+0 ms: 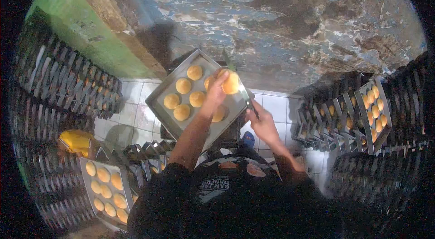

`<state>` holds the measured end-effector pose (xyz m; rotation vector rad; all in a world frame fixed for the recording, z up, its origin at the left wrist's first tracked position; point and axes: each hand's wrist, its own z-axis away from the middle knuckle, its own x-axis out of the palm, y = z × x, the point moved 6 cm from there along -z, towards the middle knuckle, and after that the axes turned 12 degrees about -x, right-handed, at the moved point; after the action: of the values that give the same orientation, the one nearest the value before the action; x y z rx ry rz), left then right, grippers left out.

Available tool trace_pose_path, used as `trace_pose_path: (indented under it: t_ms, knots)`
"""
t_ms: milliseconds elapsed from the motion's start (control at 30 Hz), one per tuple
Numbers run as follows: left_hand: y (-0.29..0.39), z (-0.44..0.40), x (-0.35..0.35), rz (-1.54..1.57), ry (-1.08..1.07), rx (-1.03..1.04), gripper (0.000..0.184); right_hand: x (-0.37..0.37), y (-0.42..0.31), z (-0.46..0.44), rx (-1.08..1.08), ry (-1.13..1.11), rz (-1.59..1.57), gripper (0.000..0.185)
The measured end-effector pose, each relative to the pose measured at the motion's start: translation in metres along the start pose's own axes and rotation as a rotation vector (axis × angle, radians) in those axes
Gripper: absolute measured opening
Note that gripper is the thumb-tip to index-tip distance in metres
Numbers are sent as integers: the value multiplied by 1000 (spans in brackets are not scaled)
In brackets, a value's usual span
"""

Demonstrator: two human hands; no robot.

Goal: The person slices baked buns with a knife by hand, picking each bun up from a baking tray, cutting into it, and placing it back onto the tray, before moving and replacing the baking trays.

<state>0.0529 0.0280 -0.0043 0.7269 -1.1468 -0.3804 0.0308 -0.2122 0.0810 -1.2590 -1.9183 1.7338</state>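
My left hand (217, 90) is closed around a round golden bun (230, 83), raised over the tray. In my right hand (264, 125) is a knife (245, 96), gripped by its dark handle. Its blade points up and away, close against the bun's right side; I cannot tell whether it cuts into it. Below my hands a square metal baking tray (232, 111) sits turned cornerwise on a dark stack. Several more buns (183, 86) rest on it, mostly on its left half, and my left hand and forearm partly cover some.
Tall stacks of dark trays line both sides. One tray of buns (103, 190) lies at lower left, another tray of buns (379, 126) leans at right. A person in a yellow top (76, 141) is at left. A worn blue wall (281, 21) stands ahead above white floor tiles (274, 107).
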Motion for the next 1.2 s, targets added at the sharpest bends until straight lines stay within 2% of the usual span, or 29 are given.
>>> trace_pose_path:
  t_ms: [67,100,167,200,300,433,467,500,567,600,667,800,833,900,933,1033,1067,1100,1200]
  knots:
    - [29,8,2,-39,-48,21,44,10,-3,18,255,-82,-108,49]
    - [-5,11,19,50,-43,1,44,-15,-5,27,302,-114,-35,49]
    - [-12,19,30,16,-86,-48,35,-9,-4,20,278,-55,14,48]
    - [-14,18,33,-2,-87,-55,35,0,8,3,133,-25,46,48]
    - [-28,11,34,13,-21,-53,32,-2,25,-14,119,-40,63,47]
    - [-4,0,4,-20,-65,-35,35,0,30,33,150,-115,-3,50]
    - [-5,-1,1,-51,-92,-56,36,0,28,36,65,-120,53,50]
    - [-10,4,7,-54,-91,-67,36,3,24,27,74,-114,48,50]
    - [-28,16,31,-133,20,-73,33,2,22,0,291,-69,-3,50]
    - [-38,15,35,-87,80,-87,33,2,30,-4,299,-65,-3,50]
    - [-40,1,19,-51,44,-70,34,7,47,-16,196,-74,20,50]
    - [-23,-17,-13,-4,-43,-37,35,5,44,33,226,-115,46,47]
    - [-20,-10,-3,-3,-39,-42,35,7,42,28,232,-117,44,47]
    - [-31,5,15,-227,166,-88,31,10,46,11,288,-97,12,48]
    - [-50,5,22,-85,162,-140,30,11,52,-1,299,-93,12,48]
    - [-54,-4,17,-13,154,-132,30,17,70,-17,275,-122,50,49]
    - [-47,-13,9,34,57,-70,29,16,67,-7,166,-115,72,49]
    - [-47,-21,-4,40,66,-69,29,16,64,6,62,-113,93,49]
    - [-52,-28,-19,-24,139,-74,32,18,79,32,185,-109,-52,48]
